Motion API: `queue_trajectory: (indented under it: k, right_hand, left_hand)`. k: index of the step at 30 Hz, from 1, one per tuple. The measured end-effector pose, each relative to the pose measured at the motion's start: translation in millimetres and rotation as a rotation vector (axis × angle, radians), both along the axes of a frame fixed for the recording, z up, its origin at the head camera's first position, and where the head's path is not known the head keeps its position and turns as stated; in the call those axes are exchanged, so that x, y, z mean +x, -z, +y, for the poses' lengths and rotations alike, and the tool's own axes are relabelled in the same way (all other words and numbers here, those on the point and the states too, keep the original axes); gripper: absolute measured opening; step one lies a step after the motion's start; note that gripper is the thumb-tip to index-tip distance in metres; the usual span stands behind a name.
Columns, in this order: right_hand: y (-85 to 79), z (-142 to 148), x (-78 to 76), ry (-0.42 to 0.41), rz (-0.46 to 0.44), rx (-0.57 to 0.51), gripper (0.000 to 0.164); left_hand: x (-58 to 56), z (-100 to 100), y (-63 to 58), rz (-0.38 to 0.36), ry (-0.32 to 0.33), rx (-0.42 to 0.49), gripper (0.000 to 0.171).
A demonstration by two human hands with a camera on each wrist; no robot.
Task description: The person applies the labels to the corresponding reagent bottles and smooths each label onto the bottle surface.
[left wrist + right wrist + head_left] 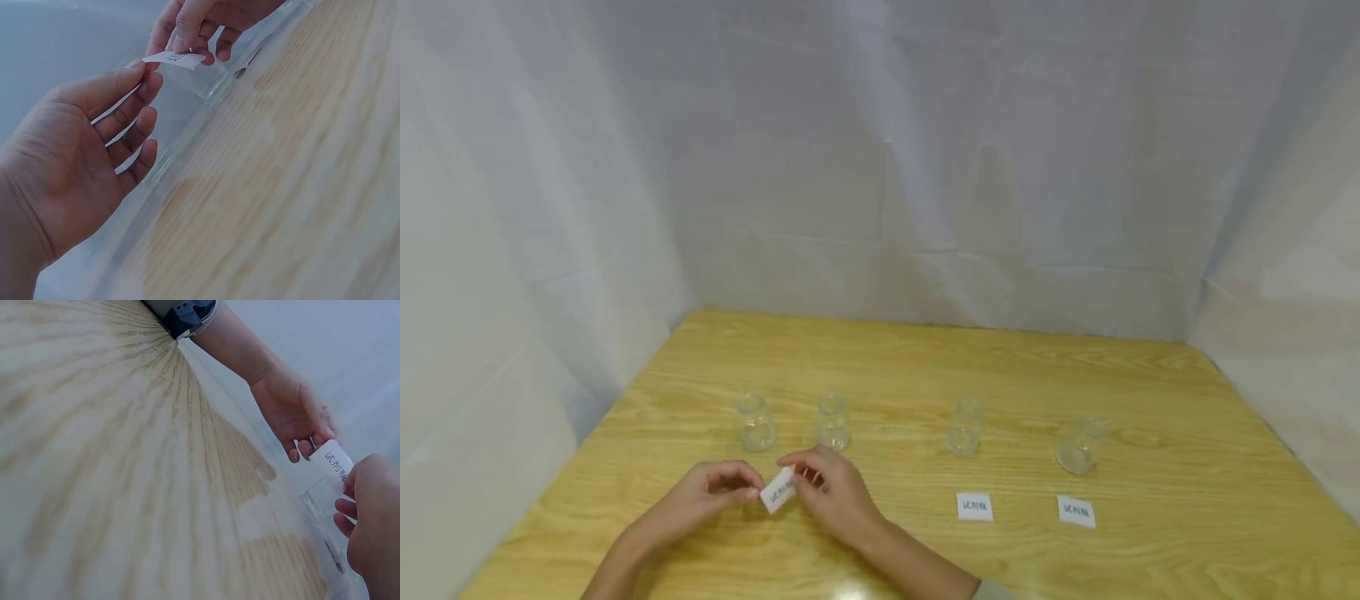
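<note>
A small white label [777,490] with dark handwritten characters is held up between the two hands, tilted. My left hand [702,496] pinches its left corner between thumb and index finger; the other fingers [134,159] curve loosely below. On the opposite end, my right hand [838,492] grips the label with thumb and fingertips, covering part of the writing. In the right wrist view, the label [332,459] bridges the two hands. Beyond the hands stand two clear glass jars, one at the left [756,425] and one just behind the right hand [832,425].
Farther right on the wooden table [880,358] stand two more glass jars, one nearer the middle [964,429] and another to the right [1078,450]. In front of them lie two white labels, a left one [974,507] and a right one [1077,512]. White sheeting [925,167] surrounds the table.
</note>
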State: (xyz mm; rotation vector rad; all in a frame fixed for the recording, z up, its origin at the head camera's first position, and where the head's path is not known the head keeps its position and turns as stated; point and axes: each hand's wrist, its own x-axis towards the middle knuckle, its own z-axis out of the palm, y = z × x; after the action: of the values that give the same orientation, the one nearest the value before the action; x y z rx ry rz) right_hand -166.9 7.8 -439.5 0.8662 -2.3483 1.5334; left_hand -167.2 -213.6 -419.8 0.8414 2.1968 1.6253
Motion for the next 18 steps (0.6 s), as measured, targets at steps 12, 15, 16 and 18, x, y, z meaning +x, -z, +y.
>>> queue_trajectory:
  k: [12, 15, 16, 18]
  right_hand:
    - [-0.4, -0.2, 0.6, -0.017, 0.001, -0.013, 0.027]
    - [-1.1, -0.2, 0.5, -0.022, 0.001, -0.013, 0.027]
    - [-1.5, -0.2, 0.7, -0.023, 0.002, -0.014, 0.026]
    - [-1.6, -0.1, 0.6, -0.022, 0.002, -0.014, 0.026]
  left_hand:
    - [0.8, 0.4, 0.3, -0.016, -0.005, 0.004, 0.015]
    - [0.4, 0.8, 0.4, -0.011, -0.002, 0.009, 0.015]
    - [0.3, 0.9, 0.3, -0.01, -0.004, 0.01, 0.015]
    - [0.2, 1.1, 0.0, -0.007, -0.006, 0.007, 0.014]
